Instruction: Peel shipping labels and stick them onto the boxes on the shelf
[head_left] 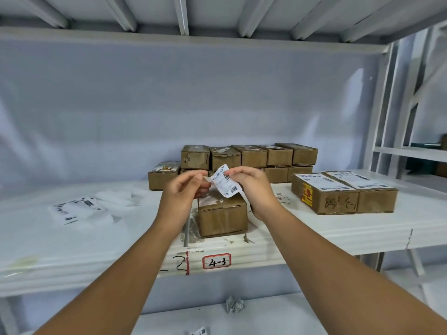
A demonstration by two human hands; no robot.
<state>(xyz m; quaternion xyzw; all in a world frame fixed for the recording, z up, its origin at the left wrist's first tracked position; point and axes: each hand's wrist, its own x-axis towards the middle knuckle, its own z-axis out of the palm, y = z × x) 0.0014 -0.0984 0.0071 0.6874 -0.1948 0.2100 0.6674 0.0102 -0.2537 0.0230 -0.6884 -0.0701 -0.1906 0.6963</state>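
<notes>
White shipping label (226, 181) hangs above the lone brown box (222, 213) at the shelf (314, 228) front, left hand (183, 192) pinching one edge, right hand (251, 187) pinching the other: mid-peel, I'd say, and next it needs pulling free and pressing flat on that box top.

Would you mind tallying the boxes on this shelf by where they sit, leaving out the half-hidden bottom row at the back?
Top-row boxes at the back: 5
Labelled boxes on the right: 2
Lone box in front: 1
Total: 8
</notes>
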